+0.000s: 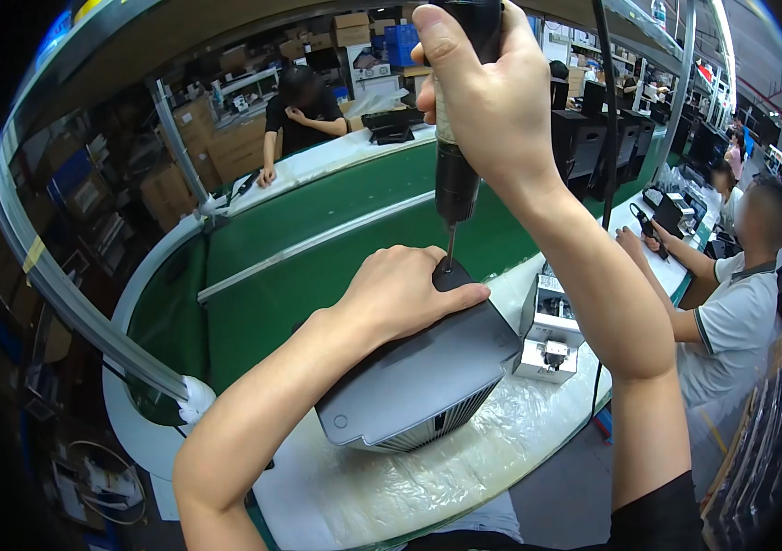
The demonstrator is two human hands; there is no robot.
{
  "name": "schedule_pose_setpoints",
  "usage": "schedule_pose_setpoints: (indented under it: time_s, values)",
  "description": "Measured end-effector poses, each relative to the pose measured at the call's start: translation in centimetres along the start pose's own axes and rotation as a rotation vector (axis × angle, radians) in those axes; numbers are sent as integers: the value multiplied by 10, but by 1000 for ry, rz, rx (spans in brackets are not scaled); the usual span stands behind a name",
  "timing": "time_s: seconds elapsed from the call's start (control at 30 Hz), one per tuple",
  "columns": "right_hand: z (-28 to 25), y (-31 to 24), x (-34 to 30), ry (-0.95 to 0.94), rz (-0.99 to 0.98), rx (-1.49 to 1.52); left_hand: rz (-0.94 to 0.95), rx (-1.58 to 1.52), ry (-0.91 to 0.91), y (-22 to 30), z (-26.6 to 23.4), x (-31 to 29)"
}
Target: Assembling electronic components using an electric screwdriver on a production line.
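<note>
Our right hand (492, 101) clenches the black cylindrical screwdriver (457, 179); our left hand (396, 294), its hidden finger grip unclear, steadies the grey ribbed metallic-looking box (418, 372) toward the white bench (538, 427)'s near edge. We should keep the slim bit (451, 246) upright.

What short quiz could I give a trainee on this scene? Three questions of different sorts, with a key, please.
1. Which hand holds the screwdriver?

2. True or false: the left hand rests on the gray case.

3. Where does the bit stand, as the person sees it?
A. At the case's slatted side
B. At the case's far end
C. At the case's near end

Key:
1. The right hand
2. True
3. B
</note>
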State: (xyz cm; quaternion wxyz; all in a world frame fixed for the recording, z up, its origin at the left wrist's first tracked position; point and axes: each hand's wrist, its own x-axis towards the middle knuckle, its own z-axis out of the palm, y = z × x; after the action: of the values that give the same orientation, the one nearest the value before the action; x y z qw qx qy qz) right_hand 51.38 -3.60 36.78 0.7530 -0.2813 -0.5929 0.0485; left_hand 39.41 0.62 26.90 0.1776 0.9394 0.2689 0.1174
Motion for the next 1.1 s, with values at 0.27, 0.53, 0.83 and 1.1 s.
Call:
schedule_pose_setpoints:
  time_s: [0.27,0.53,0.83,1.1]
  values:
    - [-2,16,4,17,-60,-95,3,34,20,0,1,-1]
    - [-88,-38,-26,385,-109,-316,-48,63,-170,-12,-24,-31]
    - [-210,30,-206,517,135,-495,-372,-1430,331,-117,47,-123]
    - [-229,96,-255,394,137,-754,-330,-1365,675,-147,132,-129]
